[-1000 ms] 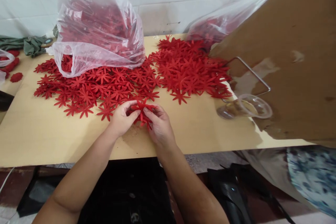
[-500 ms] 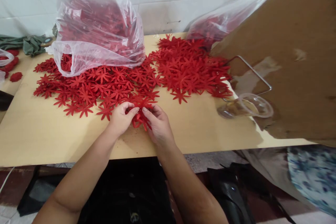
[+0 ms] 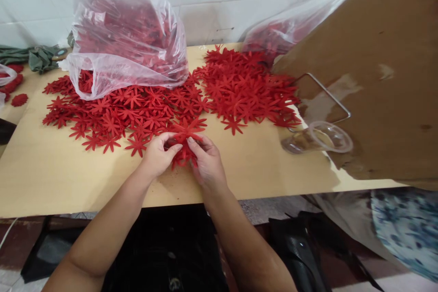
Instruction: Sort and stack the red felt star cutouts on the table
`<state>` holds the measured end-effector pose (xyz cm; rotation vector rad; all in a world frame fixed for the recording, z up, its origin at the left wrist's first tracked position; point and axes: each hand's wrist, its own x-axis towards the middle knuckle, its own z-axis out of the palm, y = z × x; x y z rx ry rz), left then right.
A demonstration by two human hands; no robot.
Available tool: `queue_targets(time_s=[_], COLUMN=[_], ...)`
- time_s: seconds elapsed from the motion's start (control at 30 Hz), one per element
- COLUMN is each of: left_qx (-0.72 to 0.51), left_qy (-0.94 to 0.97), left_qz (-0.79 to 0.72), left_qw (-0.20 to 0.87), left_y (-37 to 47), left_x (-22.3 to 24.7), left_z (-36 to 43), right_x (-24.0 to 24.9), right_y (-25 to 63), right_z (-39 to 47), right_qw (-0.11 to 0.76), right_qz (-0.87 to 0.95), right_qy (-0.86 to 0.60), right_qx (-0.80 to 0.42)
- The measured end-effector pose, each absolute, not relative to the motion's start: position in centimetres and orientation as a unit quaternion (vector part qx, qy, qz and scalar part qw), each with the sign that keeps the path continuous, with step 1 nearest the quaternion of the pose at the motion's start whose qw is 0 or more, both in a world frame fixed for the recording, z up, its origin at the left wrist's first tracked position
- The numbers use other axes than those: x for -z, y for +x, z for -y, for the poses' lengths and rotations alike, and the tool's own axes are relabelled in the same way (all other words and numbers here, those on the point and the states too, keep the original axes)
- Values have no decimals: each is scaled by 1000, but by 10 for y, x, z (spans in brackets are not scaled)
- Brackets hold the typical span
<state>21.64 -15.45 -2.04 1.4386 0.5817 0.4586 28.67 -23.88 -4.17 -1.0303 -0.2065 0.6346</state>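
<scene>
Near the table's front edge, my left hand (image 3: pixel 160 153) and my right hand (image 3: pixel 208 157) meet around red flower-shaped cutouts (image 3: pixel 187 128) with narrow petals. Both hands are closed, thumbs on top, and pinch the cutouts between thumb and fingers. More red petals show below, between my hands; how many pieces are held I cannot tell. Just beyond my hands lies a spread pile of the same red cutouts (image 3: pixel 112 121). A second pile (image 3: pixel 239 86) sits farther right.
A clear plastic bag (image 3: pixel 130 32) full of red cutouts stands on the left pile; another bag (image 3: pixel 277 32) leans at the back right. A clear plastic cup (image 3: pixel 316 138) lies tipped beside a large cardboard sheet (image 3: pixel 386 77). Dark green fabric (image 3: pixel 41 58) lies far left on the table (image 3: pixel 102 187).
My thumbs have shifted slightly, and the upper cutout sits higher and flatter over my fingers. The petals below have changed shape. The piles look the same.
</scene>
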Motion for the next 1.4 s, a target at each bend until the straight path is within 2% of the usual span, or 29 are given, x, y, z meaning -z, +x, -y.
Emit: queue_targets(time_s=[0.2,0.47,0.63,0.9,1.13,1.4], left_qx=[-201,-231,-235,-191,-186,-224], left_qy=[681,750,743,687,730,693], left_qz=[-306,-289,-284,-261,-316,-289], left_qw=[634,548,559,651,577,621], left_y=[215,212,212,214,213,215], left_x=[17,33,34,21,24,32], left_z=[154,152,152,155,153,151], right_x=[42,44,46,44,39,29], right_y=[284,285,286,289,293,294], right_z=[236,237,237,237,237,238], right_qw=[823,802,799,821,808,771], right_qz=[93,148,154,109,71,110], right_qy=[-477,-497,-488,-468,-508,-504], right_qx=[-294,-297,-315,-309,-291,-374])
